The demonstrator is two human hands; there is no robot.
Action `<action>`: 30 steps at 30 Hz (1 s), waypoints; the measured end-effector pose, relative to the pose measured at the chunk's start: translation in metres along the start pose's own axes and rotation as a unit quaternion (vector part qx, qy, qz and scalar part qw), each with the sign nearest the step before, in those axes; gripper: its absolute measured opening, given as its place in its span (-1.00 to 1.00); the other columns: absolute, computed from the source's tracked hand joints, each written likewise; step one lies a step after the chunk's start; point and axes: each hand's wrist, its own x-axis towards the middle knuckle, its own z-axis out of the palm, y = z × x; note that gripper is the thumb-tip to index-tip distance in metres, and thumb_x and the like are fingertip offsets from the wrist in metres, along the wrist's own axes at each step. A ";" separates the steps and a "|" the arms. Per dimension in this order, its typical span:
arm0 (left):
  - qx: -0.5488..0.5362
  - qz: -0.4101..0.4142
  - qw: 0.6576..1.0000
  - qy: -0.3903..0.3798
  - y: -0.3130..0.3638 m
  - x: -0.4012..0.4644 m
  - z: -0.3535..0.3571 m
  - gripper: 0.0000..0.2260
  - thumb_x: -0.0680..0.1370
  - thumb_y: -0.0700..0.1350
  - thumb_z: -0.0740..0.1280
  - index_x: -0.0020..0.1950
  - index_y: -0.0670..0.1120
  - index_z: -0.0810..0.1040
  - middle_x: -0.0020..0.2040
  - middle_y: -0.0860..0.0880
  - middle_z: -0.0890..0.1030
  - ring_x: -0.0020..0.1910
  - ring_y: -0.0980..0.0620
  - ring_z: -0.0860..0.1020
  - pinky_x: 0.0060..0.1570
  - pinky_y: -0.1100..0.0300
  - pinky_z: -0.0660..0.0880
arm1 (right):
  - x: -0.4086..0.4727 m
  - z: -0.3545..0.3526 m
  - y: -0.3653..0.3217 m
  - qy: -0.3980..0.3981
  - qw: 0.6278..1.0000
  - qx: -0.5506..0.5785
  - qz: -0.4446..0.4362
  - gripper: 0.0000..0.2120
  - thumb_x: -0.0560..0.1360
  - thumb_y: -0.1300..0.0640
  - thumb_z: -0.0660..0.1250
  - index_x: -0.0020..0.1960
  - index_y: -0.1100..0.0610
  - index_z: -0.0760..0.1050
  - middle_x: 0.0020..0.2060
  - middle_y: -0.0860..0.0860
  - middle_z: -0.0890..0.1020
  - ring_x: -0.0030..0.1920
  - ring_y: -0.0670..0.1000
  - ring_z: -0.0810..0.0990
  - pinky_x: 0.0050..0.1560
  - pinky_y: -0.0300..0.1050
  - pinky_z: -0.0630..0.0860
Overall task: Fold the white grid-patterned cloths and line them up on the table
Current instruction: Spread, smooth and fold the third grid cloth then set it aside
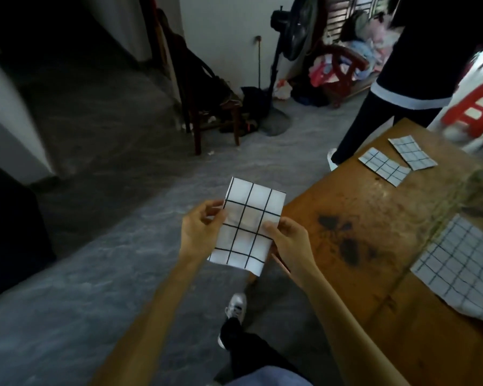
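I hold a folded white grid-patterned cloth [248, 222] in the air, left of the wooden table [374, 218] and above the floor. My left hand [200, 228] pinches its left edge and my right hand [287, 240] grips its right edge. Two small folded grid cloths lie side by side at the table's far end, one [384, 166] nearer, the other [413, 152] just beyond it. A larger unfolded grid cloth [463, 270] lies spread at the table's right side, partly cut off by the frame.
Another person in dark clothes [396, 87] stands at the table's far corner. A red stool [474, 110] is at the far right. A wooden chair [209, 107], a standing fan [287, 51] and piled clothes stand across the grey floor. My foot [236, 306] is below the cloth.
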 end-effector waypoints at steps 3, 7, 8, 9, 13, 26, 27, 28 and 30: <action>0.016 0.003 0.999 -0.037 0.000 0.048 0.019 -0.87 0.50 -0.14 0.42 0.01 0.03 0.58 -0.13 0.04 0.63 -0.19 0.15 0.59 -0.23 0.43 0.50 | 0.041 0.002 0.003 0.026 1.000 0.018 0.002 -0.85 0.52 0.08 0.40 -0.12 0.17 0.60 -0.25 0.14 0.65 -0.27 0.02 0.58 -0.23 -0.17 0.54; 0.028 0.006 0.997 -0.078 0.008 0.111 0.043 -0.84 0.50 -0.17 0.41 0.07 -0.01 0.60 -0.11 0.00 0.65 -0.14 0.08 0.61 -0.14 0.30 0.56 | 0.102 0.004 0.001 0.007 1.000 0.014 0.018 -0.83 0.54 0.09 0.37 -0.12 0.20 0.58 -0.33 0.04 0.59 -0.35 -0.12 0.52 -0.35 -0.32 0.47; 0.039 0.004 0.995 -0.092 0.012 0.129 0.051 -0.84 0.50 -0.18 0.41 0.06 -0.01 0.60 -0.11 0.00 0.65 -0.13 0.06 0.62 -0.12 0.25 0.56 | 0.119 0.002 0.002 0.005 0.999 0.014 0.031 -0.83 0.54 0.09 0.37 -0.13 0.19 0.57 -0.37 -0.02 0.57 -0.37 -0.13 0.50 -0.37 -0.31 0.45; 0.054 0.003 0.993 -0.109 0.017 0.146 0.059 -0.84 0.50 -0.18 0.41 0.05 0.01 0.59 -0.11 0.00 0.64 -0.13 0.04 0.62 -0.10 0.22 0.56 | 0.132 -0.001 0.002 0.010 0.999 0.018 0.045 -0.84 0.54 0.09 0.36 -0.14 0.18 0.57 -0.39 -0.06 0.55 -0.39 -0.15 0.48 -0.37 -0.30 0.44; 0.095 0.039 0.977 -0.187 0.044 0.219 0.106 -0.86 0.50 -0.15 0.41 0.03 0.01 0.58 -0.11 -0.01 0.64 -0.13 0.02 0.61 -0.09 0.17 0.57 | 0.186 -0.024 -0.013 0.062 0.994 0.058 0.066 -0.85 0.56 0.10 0.35 -0.10 0.17 0.59 -0.34 -0.01 0.59 -0.38 -0.18 0.53 -0.33 -0.33 0.45; 0.141 0.097 0.841 -0.512 0.051 0.272 0.323 -0.89 0.52 -0.12 0.39 0.03 0.03 0.59 -0.10 0.08 0.62 -0.09 0.12 0.59 -0.18 0.35 0.52 | 0.203 -0.114 0.034 0.304 0.920 0.068 0.237 -0.86 0.55 -0.03 0.33 -0.03 0.03 0.54 -0.15 -0.01 0.65 -0.13 -0.02 0.64 -0.18 -0.13 0.57; 0.144 0.101 0.825 -0.538 0.050 0.274 0.340 -0.89 0.52 -0.13 0.39 0.02 0.03 0.59 -0.10 0.08 0.62 -0.10 0.13 0.59 -0.20 0.37 0.51 | 0.204 -0.117 0.040 0.321 0.908 0.077 0.257 -0.84 0.54 -0.05 0.34 -0.02 0.04 0.54 -0.14 0.00 0.66 -0.13 0.00 0.65 -0.15 -0.09 0.57; 0.147 0.108 0.806 -0.563 0.048 0.276 0.357 -0.89 0.52 -0.14 0.39 0.01 0.03 0.59 -0.11 0.08 0.62 -0.10 0.14 0.59 -0.21 0.37 0.52 | 0.208 -0.120 0.047 0.340 0.895 0.086 0.277 -0.79 0.54 -0.07 0.34 0.00 0.07 0.55 -0.13 0.02 0.66 -0.11 0.03 0.65 -0.13 -0.07 0.58; 0.145 0.123 0.766 -0.614 0.043 0.283 0.394 -0.89 0.52 -0.15 0.39 0.00 0.04 0.59 -0.10 0.09 0.63 -0.09 0.15 0.60 -0.12 0.31 0.55 | 0.217 -0.125 0.056 0.378 0.868 0.106 0.305 -0.71 0.54 -0.07 0.34 0.04 0.16 0.54 -0.10 0.09 0.66 -0.07 0.11 0.65 -0.13 -0.06 0.56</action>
